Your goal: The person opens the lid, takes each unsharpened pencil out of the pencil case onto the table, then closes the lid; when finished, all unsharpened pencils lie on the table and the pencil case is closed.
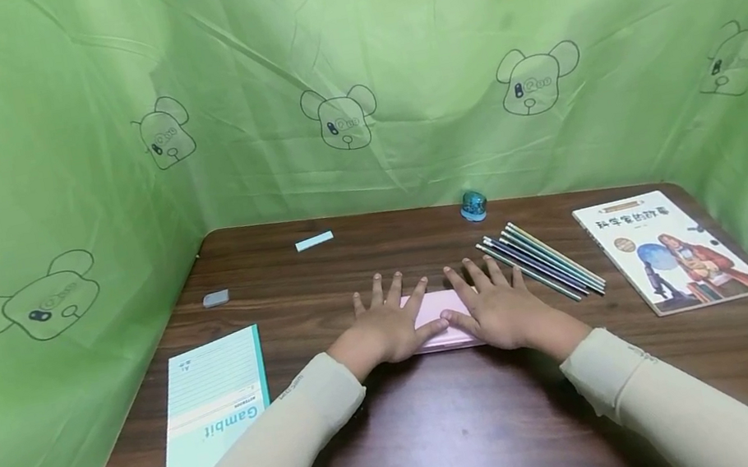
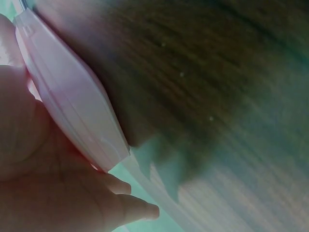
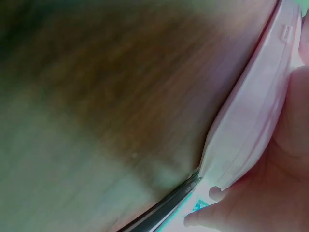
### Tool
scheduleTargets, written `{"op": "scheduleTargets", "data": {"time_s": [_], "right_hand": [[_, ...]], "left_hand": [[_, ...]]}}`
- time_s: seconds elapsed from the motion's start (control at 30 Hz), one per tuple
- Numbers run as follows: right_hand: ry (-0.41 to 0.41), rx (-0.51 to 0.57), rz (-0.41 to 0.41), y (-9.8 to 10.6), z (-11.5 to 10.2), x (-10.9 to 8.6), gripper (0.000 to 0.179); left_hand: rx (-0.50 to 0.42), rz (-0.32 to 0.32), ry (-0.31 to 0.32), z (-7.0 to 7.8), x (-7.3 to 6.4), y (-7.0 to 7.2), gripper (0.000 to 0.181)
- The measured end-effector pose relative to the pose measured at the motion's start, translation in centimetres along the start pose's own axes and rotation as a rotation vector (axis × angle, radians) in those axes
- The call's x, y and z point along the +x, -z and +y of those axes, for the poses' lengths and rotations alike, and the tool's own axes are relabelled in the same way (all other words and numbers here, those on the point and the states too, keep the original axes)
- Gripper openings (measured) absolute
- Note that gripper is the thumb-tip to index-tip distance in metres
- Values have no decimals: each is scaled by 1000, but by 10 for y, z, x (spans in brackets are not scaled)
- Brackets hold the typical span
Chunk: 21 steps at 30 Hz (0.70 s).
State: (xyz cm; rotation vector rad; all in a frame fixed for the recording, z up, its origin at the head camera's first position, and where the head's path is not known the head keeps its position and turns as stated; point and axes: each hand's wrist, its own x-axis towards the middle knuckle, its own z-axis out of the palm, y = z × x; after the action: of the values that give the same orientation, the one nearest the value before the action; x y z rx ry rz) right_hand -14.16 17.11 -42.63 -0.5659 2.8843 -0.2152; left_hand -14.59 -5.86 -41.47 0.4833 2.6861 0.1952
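Observation:
A pink pencil box [image 1: 435,306] lies flat on the wooden table, lid down. My left hand [image 1: 390,332] rests on its left part, fingers spread and straight. On the right part, my right hand [image 1: 503,312] presses in the same way, and the two thumbs nearly meet near the front edge. The left wrist view shows the box's side [image 2: 72,92] with the left palm [image 2: 53,164] against it. In the right wrist view, a small clasp marks the box's front wall [image 3: 251,106], and the right hand [image 3: 270,193] lies along the top. The inside of the box is hidden.
Several pencils [image 1: 540,262] lie just right of the right hand, beside a picture book [image 1: 670,252]. A blue sharpener [image 1: 473,206] and a pale blue strip [image 1: 314,241] are at the back. On the left are a grey eraser [image 1: 216,299] and a notebook [image 1: 216,403]. Green cloth [image 1: 340,39] surrounds the table.

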Motion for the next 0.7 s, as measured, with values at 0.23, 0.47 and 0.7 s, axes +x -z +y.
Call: {"op": "scheduleTargets", "data": {"time_s": [0.23,0.47,0.7], "right_hand": [[1,8,-1,0,-1,-1,86],[2,16,4,-2,-1,-2,83],[-11,11,-8,-2,-2,-1,85]], "left_hand": [[-19,-3,-11,0,-3,3,89],[3,7,-30,0,-7,6,90],[-14,3,-35,-1,-8,7,90]]}}
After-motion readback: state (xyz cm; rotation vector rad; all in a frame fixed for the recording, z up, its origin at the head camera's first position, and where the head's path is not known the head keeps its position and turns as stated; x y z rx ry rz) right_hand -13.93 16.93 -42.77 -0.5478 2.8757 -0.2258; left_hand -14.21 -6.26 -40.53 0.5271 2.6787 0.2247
